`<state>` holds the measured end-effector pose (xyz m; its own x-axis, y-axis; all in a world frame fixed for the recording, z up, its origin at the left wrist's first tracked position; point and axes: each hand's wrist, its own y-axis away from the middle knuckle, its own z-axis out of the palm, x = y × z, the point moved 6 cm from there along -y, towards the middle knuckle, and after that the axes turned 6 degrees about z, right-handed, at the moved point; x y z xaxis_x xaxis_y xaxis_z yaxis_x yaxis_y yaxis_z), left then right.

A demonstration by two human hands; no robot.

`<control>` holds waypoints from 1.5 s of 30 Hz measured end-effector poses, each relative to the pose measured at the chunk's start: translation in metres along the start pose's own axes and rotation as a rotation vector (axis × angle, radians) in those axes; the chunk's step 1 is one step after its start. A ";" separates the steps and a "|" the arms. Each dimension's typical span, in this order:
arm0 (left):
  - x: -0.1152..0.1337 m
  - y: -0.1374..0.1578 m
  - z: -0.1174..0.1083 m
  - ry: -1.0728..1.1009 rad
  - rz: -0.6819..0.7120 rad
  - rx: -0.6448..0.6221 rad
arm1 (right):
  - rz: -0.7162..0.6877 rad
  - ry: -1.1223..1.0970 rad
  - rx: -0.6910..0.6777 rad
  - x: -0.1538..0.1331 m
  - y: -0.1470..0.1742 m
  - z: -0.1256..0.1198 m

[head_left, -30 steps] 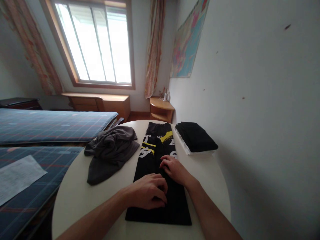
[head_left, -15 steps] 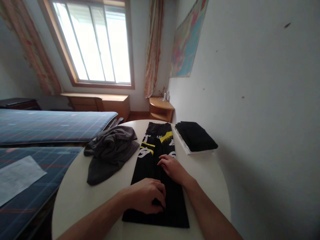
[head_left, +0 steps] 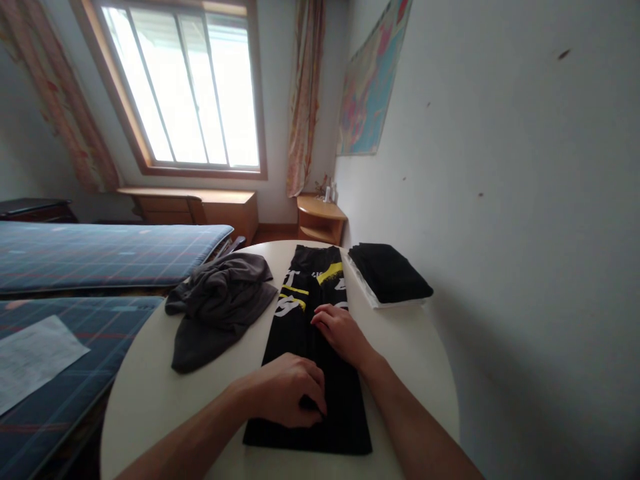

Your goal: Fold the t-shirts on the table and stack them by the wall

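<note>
Along the twelve-to-six line of the round white bench [head_left: 160, 417] lies a folded black fabric garment with yellow-and-white print [head_left: 347, 417], printed end toward twelve. The left hand [head_left: 295, 388] is curled narrow, pinching the garment's near part; the right hand [head_left: 344, 335], at about one o'clock from the left, rests on it palm-down, grip not determinable. Crumpled dark-grey cloth [head_left: 215, 337] lies at ten o'clock, a folded black fabric stack [head_left: 389, 273] at two.
</note>
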<state>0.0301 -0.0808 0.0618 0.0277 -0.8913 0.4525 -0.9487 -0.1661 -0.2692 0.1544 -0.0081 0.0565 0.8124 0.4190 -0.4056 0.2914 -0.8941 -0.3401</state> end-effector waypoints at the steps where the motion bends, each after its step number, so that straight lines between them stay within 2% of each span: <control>1: -0.003 0.001 0.002 0.008 -0.024 -0.018 | -0.007 -0.005 -0.043 0.000 0.001 0.004; 4: -0.009 0.003 0.007 0.037 -0.090 -0.058 | -0.012 -0.033 -0.109 0.002 0.004 0.012; 10: -0.006 0.005 0.002 0.093 -0.113 -0.052 | -0.020 -0.044 -0.099 0.006 0.004 0.016; 13: -0.004 0.004 -0.001 0.086 -0.093 -0.038 | -0.009 -0.035 -0.090 0.006 0.003 0.016; 19: 0.000 -0.002 0.009 0.102 -0.008 -0.068 | 0.015 -0.010 -0.092 0.007 0.005 0.021; 24: 0.002 -0.004 0.018 0.261 0.042 -0.087 | 0.163 0.089 -0.182 0.015 0.010 0.034; 28: 0.000 -0.003 0.021 0.402 0.029 -0.094 | 0.178 0.102 -0.263 0.012 0.011 0.036; 31: 0.001 -0.004 0.032 0.454 0.038 -0.115 | 0.187 0.094 -0.297 0.007 0.014 0.029; 34: 0.010 -0.005 0.055 0.434 0.103 -0.181 | 0.180 0.075 -0.311 0.002 0.020 0.017; 38: 0.027 -0.007 0.079 0.422 0.218 -0.289 | 0.150 0.065 -0.241 -0.003 0.023 0.000; 41: 0.027 -0.013 0.066 0.410 0.172 -0.225 | 0.181 0.085 -0.183 0.000 0.016 -0.004; 45: 0.002 -0.014 0.018 0.092 -0.055 0.024 | 0.316 0.138 -0.153 0.013 -0.009 -0.002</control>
<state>0.0495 -0.0873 0.0512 0.0497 -0.8382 0.5431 -0.9386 -0.2250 -0.2615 0.1636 0.0047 0.0558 0.9316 0.1031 -0.3486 0.0794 -0.9935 -0.0816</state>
